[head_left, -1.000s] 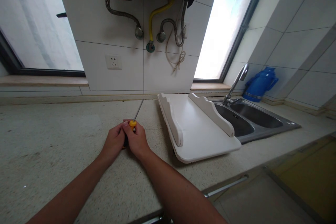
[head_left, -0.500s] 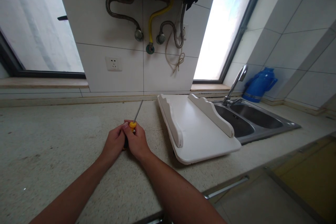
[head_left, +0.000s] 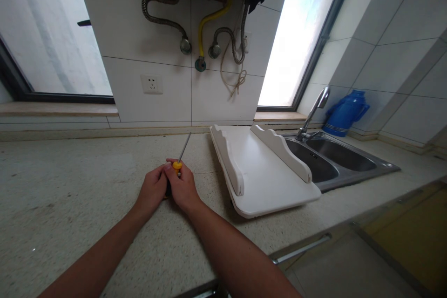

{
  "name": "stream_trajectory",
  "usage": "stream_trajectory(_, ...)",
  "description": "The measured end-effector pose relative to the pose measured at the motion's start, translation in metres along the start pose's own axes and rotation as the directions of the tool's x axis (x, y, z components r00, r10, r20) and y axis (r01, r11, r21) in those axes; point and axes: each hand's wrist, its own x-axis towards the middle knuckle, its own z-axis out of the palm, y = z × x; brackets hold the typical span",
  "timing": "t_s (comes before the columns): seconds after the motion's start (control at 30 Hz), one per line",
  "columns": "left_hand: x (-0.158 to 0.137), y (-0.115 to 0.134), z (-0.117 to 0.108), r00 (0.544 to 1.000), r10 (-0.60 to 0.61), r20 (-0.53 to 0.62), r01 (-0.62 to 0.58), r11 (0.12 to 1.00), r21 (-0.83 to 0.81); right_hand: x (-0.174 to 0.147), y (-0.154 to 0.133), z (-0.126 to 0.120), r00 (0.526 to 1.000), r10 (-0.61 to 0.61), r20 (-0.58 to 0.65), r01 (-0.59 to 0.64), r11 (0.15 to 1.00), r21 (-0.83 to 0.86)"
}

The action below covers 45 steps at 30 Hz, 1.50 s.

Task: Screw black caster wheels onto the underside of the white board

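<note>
Both my hands are closed around a screwdriver [head_left: 177, 166] above the pale speckled worktop [head_left: 87, 186], a little left of centre. My grip is snug, with no open gap: the right hand [head_left: 183, 187] wraps the handle from the right, and the left hand [head_left: 153, 187] meets it from the left, thumbs close together near the yellow collar. From there the thin metal shaft rises away from me, tilted slightly to the right, its free end toward the tiled wall [head_left: 174, 107]. To the right of my grip, well apart from the shaft, a white board [head_left: 267, 172] lies on the worktop, with two wavy-edged rails standing on it that run from near me toward the wall. My right hand and forearm are the nearer to it; the left is on the far side of the screwdriver from it. Beyond the board is a steel double sink [head_left: 386, 166], its left part covered from view by the board. Most of the handle is hidden by my fingers, with only a dark bit showing low between my palms. The shape of the tip is too small to make out, the board's underside is out of sight, and my forearms are cut off at the bottom edge.
</note>
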Motion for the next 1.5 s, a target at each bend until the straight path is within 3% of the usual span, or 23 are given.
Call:
stream_trajectory(0.47, 0.001, -0.007, -0.001, 0.999, 0.032, 0.024, -0.033, 0.998, 0.059, 0.0, -0.003, -0.001, 1.0, 0.0, 0.001, 0.0, 0.999, -0.05)
stream_trajectory(0.7, 0.008, -0.017, 0.003, 0.998, 0.06, 0.035, -0.063, 0.994, 0.09, 0.002, -0.001, -0.004, 0.997, -0.032, -0.067, 0.015, 0.973, -0.229)
stream_trajectory(0.9, 0.012, -0.016, -0.001, 0.994, 0.083, -0.063, -0.078, 0.993, 0.085, -0.013, -0.038, -0.012, 0.982, -0.178, -0.069, 0.136, 0.907, -0.398)
stream_trajectory(1.0, 0.013, -0.017, -0.004, 0.989, 0.084, -0.123, -0.075, 0.994, 0.076, -0.033, -0.075, -0.012, 0.966, -0.244, -0.089, 0.154, 0.814, -0.56)
stream_trajectory(1.1, 0.013, -0.02, -0.004, 0.989, 0.081, -0.123, -0.073, 0.995, 0.069, -0.044, -0.12, -0.021, 0.966, -0.249, -0.062, 0.125, 0.668, -0.733)
stream_trajectory(1.23, 0.011, -0.024, -0.003, 0.993, 0.07, -0.1, -0.063, 0.995, 0.072, -0.022, -0.17, -0.062, 0.982, -0.174, -0.078, 0.006, 0.437, -0.9)
stream_trajectory(1.4, 0.011, -0.022, -0.003, 0.993, 0.074, -0.092, -0.069, 0.996, 0.058, 0.015, -0.174, -0.128, 0.972, 0.027, -0.234, -0.235, 0.182, -0.955)
stream_trajectory(1.5, 0.011, -0.019, -0.002, 0.993, 0.078, -0.094, -0.074, 0.996, 0.054, 0.02, -0.157, -0.145, 0.952, 0.134, -0.276, -0.29, 0.096, -0.952)
